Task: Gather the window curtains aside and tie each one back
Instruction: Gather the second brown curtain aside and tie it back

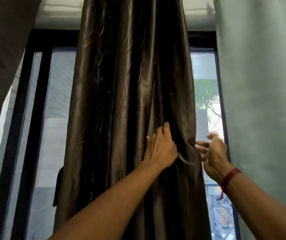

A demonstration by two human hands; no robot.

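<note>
The brown curtain point(121, 101) hangs bunched at mid-window, not yet tied: the left hand point(161, 148) grips its folds, while whether the blurred right hand point(213, 155) grasps the band point(184, 159) cannot be told.

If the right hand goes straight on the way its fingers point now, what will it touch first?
Probably the right edge of the brown curtain, close to the thin band. The right hand points left toward it, but it is blurred, so depth is uncertain.
</note>
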